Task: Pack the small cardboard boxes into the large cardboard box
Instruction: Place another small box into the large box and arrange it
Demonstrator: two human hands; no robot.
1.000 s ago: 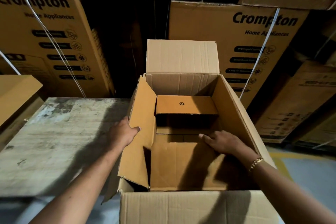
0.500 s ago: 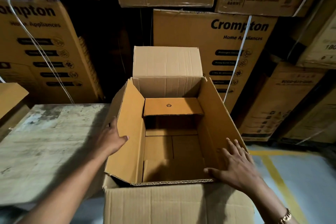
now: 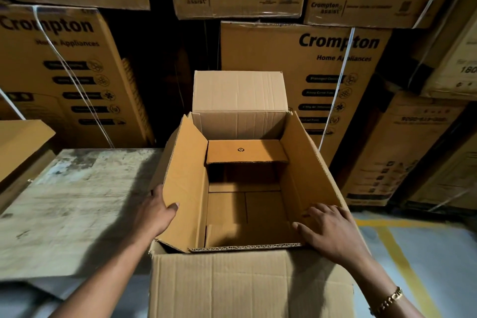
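Observation:
The large cardboard box [image 3: 245,284] stands open in front of me, with its far flap upright and its near flap hanging down. My left hand [image 3: 154,214] grips the left flap [image 3: 185,175], thumb on its inner face and fingers behind it. My right hand [image 3: 330,232] lies flat with fingers spread on the right wall near the front corner and holds nothing. Inside at the far end sits a flat brown cardboard panel [image 3: 245,151] with a small logo; I cannot tell if it is a small box or a folded flap. The box floor shows bare cardboard.
A worn wooden table [image 3: 72,209] stands directly left of the box. A cardboard piece [image 3: 20,137] juts in at far left. Printed appliance cartons [image 3: 322,72] are stacked behind and to the right. Grey floor with a yellow line [image 3: 402,261] lies to the right.
My right hand came up out of the box and settled on the right wall at the front corner. My left hand kept its hold on the left flap.

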